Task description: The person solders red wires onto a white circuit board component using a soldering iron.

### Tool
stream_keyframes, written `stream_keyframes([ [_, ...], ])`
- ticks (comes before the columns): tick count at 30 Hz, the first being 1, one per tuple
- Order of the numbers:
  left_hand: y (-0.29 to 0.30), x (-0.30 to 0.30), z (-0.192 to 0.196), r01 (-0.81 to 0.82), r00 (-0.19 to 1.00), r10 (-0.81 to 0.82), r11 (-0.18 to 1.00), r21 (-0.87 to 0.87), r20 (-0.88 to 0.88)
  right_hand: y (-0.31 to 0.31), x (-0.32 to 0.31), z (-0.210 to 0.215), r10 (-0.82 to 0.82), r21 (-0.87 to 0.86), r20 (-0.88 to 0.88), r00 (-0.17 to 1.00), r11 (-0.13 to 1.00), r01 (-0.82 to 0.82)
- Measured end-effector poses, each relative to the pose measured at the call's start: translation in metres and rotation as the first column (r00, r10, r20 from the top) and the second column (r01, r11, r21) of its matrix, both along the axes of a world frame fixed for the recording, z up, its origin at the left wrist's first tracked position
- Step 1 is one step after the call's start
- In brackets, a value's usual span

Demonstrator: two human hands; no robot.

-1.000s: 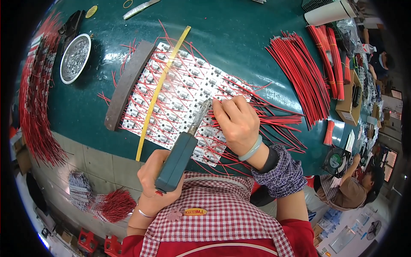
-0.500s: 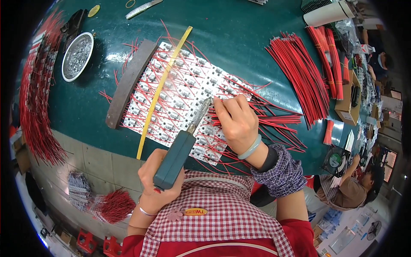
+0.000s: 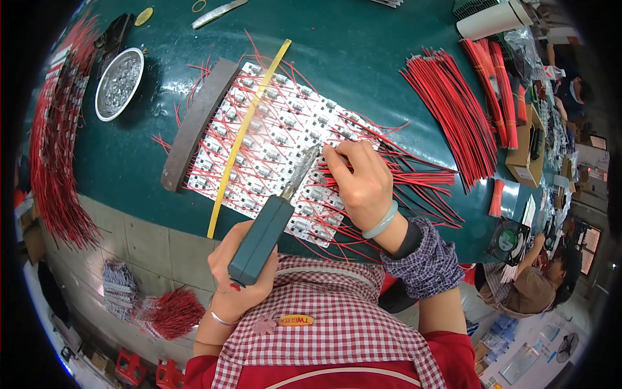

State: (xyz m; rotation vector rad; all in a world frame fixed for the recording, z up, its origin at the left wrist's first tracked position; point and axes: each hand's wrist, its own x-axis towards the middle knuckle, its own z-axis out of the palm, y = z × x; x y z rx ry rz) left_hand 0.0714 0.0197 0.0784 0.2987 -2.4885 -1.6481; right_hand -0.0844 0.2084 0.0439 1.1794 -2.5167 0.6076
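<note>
My left hand [image 3: 236, 269] is wrapped round the green handle of a soldering iron [image 3: 262, 240]. The iron's silvery tip slants up to a white panel of small circuit boards [image 3: 278, 139]. Right beside that tip, my right hand [image 3: 359, 181] has thumb and forefinger pinched at the panel, on what looks like the end of a red wire; the fingers partly hide it. Red and black wires [image 3: 424, 179] fan out to the right from under this hand. Many thin red wires lie over the panel's left part.
A dark bar [image 3: 199, 126] and a yellow strip [image 3: 249, 136] lie across the panel. A white bowl of metal bits [image 3: 119, 84] stands left. Wire bundles lie right [image 3: 453, 120] and hang over the left edge [image 3: 55, 142]. Another person [image 3: 534, 279] sits at right.
The soldering iron's handle and my left hand have shifted slightly left. My right hand's fingers have bent a little differently beside the tip, which stays at nearly the same spot.
</note>
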Motion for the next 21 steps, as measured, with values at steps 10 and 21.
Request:
stream_keyframes([
  [10,0.0029,-0.0012,-0.0059,0.004,1.000,-0.003,1.000,-0.012,0.023,-0.0012,0.0005,-0.0032,0.041,0.009,0.010,0.999,0.999,-0.042],
  [21,0.0049,-0.0009,-0.0076,-0.005,1.000,0.004,0.999,-0.052,-0.008,-0.0034,0.0016,-0.0036,0.023,0.035,-0.002,1.000,0.999,-0.023],
])
